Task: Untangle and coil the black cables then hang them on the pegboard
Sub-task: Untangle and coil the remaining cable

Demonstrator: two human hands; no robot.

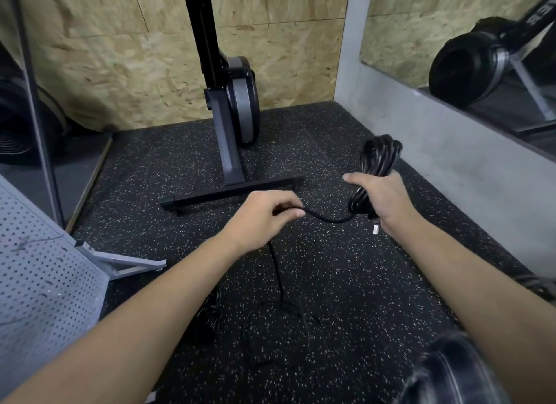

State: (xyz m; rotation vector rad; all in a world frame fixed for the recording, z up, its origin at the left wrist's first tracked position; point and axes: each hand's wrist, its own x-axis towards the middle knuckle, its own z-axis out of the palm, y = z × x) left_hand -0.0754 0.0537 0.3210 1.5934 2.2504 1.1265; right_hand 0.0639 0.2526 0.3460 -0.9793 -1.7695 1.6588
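Note:
My right hand point(380, 197) grips a coil of black cable point(377, 162) with several loops standing up above the fist; a white plug end point(375, 229) hangs below that hand. A free strand point(328, 218) runs from the coil's bottom leftward into my left hand point(266, 215), which pinches it between thumb and fingers. From the left hand the cable drops to the floor point(278, 271), ending in loose tangled loops point(288, 313). A second dark bundle of cable point(207, 313) lies on the floor beside my left forearm. The grey pegboard point(39, 277) stands at the left.
A rowing machine point(237, 102) stands upright against the chipboard wall, its base bar point(231, 193) lying across the speckled black rubber floor. The pegboard's metal foot point(126, 266) juts onto the floor. A mirror on the grey right wall point(451, 138) reflects the machine.

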